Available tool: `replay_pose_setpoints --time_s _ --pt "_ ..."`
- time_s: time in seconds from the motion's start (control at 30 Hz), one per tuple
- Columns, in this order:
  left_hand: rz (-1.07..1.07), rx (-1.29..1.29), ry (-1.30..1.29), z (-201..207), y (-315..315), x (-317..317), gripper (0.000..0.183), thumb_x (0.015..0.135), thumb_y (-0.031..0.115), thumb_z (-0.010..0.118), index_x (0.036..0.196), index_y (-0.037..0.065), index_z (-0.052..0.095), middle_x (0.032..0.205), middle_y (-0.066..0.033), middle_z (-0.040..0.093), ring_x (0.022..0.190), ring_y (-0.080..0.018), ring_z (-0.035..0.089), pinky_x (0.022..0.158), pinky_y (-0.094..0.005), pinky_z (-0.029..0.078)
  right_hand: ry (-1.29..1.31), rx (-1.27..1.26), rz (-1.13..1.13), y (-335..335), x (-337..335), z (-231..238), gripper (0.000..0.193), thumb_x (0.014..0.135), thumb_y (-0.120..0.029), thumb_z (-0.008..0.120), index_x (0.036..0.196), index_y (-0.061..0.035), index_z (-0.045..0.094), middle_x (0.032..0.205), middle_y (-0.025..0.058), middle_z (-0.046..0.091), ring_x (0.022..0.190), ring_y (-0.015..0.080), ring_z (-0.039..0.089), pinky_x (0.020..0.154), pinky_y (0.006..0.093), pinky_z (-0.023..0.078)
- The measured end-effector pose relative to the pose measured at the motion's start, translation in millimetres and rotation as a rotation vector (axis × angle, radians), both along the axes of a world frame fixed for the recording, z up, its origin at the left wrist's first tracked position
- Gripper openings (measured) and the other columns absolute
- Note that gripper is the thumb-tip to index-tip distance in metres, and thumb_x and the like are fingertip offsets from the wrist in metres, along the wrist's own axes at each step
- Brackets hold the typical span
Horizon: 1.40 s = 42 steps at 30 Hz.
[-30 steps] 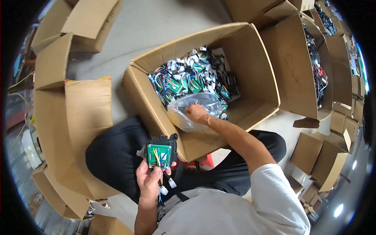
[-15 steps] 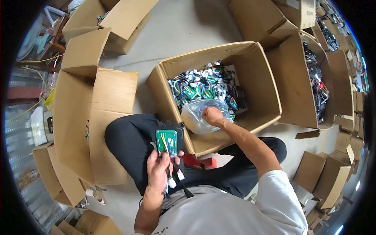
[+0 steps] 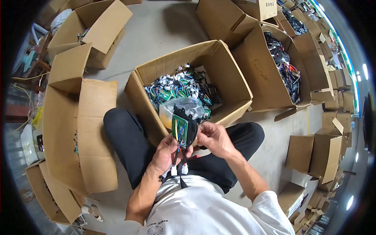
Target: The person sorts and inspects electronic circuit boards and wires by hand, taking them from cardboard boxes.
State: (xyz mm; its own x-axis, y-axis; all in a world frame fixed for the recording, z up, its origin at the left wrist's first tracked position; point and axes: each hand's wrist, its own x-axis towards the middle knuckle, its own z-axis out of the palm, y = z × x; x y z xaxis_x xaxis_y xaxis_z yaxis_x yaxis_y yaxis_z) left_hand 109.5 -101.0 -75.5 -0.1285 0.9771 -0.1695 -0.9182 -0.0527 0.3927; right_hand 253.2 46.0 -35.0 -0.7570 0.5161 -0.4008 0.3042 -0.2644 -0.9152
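My left hand (image 3: 161, 156) is closed around the lower end of a green circuit board (image 3: 179, 127) set in a black plastic casing (image 3: 192, 131). Coloured wires cross the board, and dark leads with white connectors (image 3: 174, 170) hang below it. My right hand (image 3: 217, 141) is beside the casing's right edge, thumb and forefinger pinched together; whatever is between them is too small to make out. Just beyond lies a clear plastic bag (image 3: 187, 105) in an open carton (image 3: 231, 92), on top of many wired green boards (image 3: 182, 91).
Open cartons stand around me: a tall one (image 3: 98, 133) at left, another (image 3: 105, 29) at far left, and one at right holding black cabled parts (image 3: 280, 53). Smaller cartons (image 3: 313, 156) sit at lower right. My bent knees flank the middle carton.
My right hand has left the plastic bag and come back to the casing. The left hand has raised and turned the board toward it. The view has shifted to the right.
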Motion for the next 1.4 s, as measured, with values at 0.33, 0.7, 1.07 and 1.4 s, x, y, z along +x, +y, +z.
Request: replay_pose_setpoints --time_s 0.33,0.7,1.07,1.4 --pt "0.234 -0.257 0.341 20 -33 -44 0.028 0.102 0.031 0.058 0.105 0.003 0.055 0.08 -0.0069 0.058 0.066 -0.0108 0.05 0.058 -0.0234 0.039 0.877 -0.741 -0.746 13 23 12 0.012 0.098 -0.013 0.056 0.105 -0.003 0.057 0.083 0.0034 0.057 0.083 0.0189 0.059 0.097 0.0393 0.047" --pt "0.142 0.044 0.069 17 -34 -14 0.05 0.09 0.035 0.073 0.121 0.0 0.056 0.106 -0.0088 0.054 0.071 -0.0129 0.052 0.057 -0.0265 0.038 0.244 -0.333 -0.089 -66 -30 32 0.039 0.099 -0.017 0.065 0.131 0.0029 0.056 0.11 0.0089 0.065 0.096 0.0136 0.064 0.086 0.0298 0.052" --pt "0.109 -0.204 0.631 30 -39 -36 0.036 0.095 0.03 0.07 0.112 0.0 0.059 0.09 -0.007 0.062 0.073 -0.0127 0.057 0.066 -0.0249 0.046 0.812 -1.082 -0.401 -13 15 20 0.032 0.099 -0.025 0.052 0.112 0.0026 0.061 0.065 -0.0007 0.046 0.06 0.011 0.045 0.078 0.0322 0.046" --pt "0.166 -0.341 1.249 46 -21 -36 0.027 0.096 0.019 0.067 0.11 -0.003 0.061 0.093 -0.0118 0.064 0.08 -0.0205 0.063 0.071 -0.0309 0.051 0.244 0.215 0.405 -32 11 62 0.049 0.086 -0.006 0.072 0.13 0.01 0.057 0.089 0.0101 0.068 0.082 0.0159 0.064 0.08 0.0316 0.053"
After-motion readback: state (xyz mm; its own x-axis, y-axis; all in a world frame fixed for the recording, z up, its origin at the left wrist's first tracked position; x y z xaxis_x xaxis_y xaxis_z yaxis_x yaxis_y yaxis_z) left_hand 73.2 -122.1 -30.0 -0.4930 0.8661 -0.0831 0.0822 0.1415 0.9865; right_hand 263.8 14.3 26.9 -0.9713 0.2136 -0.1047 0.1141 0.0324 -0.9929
